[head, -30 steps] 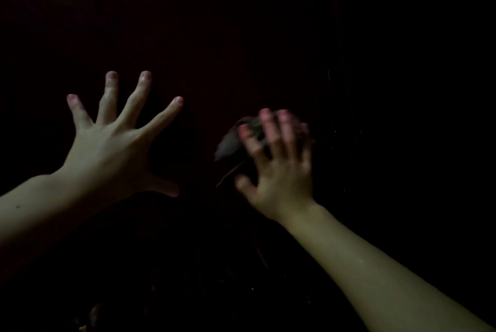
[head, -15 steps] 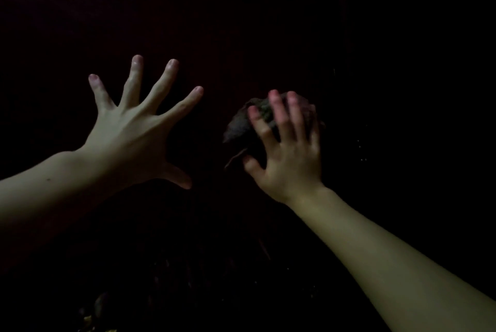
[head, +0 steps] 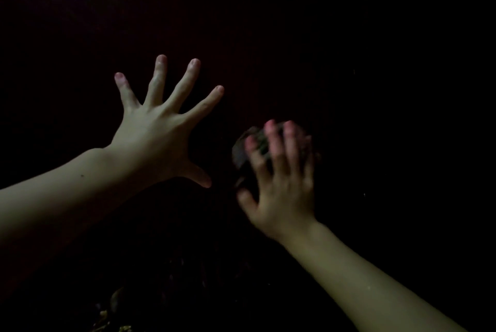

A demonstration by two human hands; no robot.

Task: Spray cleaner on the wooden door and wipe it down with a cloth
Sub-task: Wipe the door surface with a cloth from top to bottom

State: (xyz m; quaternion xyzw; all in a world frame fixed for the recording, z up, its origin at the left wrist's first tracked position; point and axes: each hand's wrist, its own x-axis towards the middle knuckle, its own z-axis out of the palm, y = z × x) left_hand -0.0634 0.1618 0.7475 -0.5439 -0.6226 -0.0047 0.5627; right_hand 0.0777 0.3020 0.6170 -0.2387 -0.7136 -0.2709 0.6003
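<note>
The fingers [head: 277, 149] of the right hand [head: 281, 184] are pressed over a bunched cloth [head: 243, 149], clamped against the dark wooden door [head: 268, 36], and are blurred. Half a second ago they were higher. The left hand [head: 158, 135] is splayed flat, fingers wide apart, shifted rightward.

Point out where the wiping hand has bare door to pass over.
Open door lies right of the right hand and its cloth, and above both hands. It is tight on the cloth's left: the splayed left hand sits close, its thumb near the cloth. The bottom edge is too dark to judge.
</note>
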